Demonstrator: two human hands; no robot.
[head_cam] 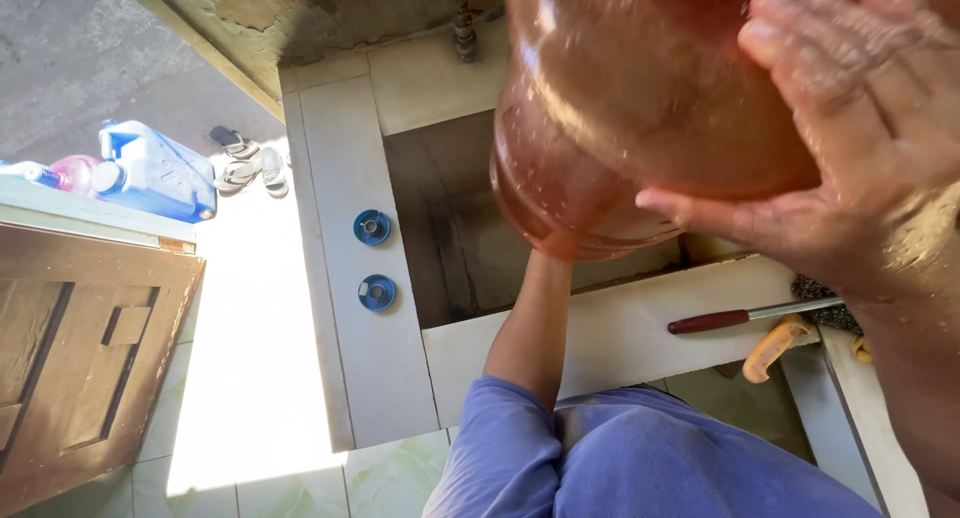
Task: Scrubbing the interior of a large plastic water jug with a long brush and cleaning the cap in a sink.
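Large translucent amber plastic water jug (pixel 640 108), wet, glossy, held tilted over the tiled concrete basin (pixel 620 328); right hand (pixel 840 148) pressed flat against its side, left hand hidden beneath, grip indeterminate.

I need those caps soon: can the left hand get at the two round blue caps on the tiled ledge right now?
Probably not: the left hand's forearm runs up behind the large amber plastic water jug, apparently supporting it. The round blue caps lie uncovered on the ledge.
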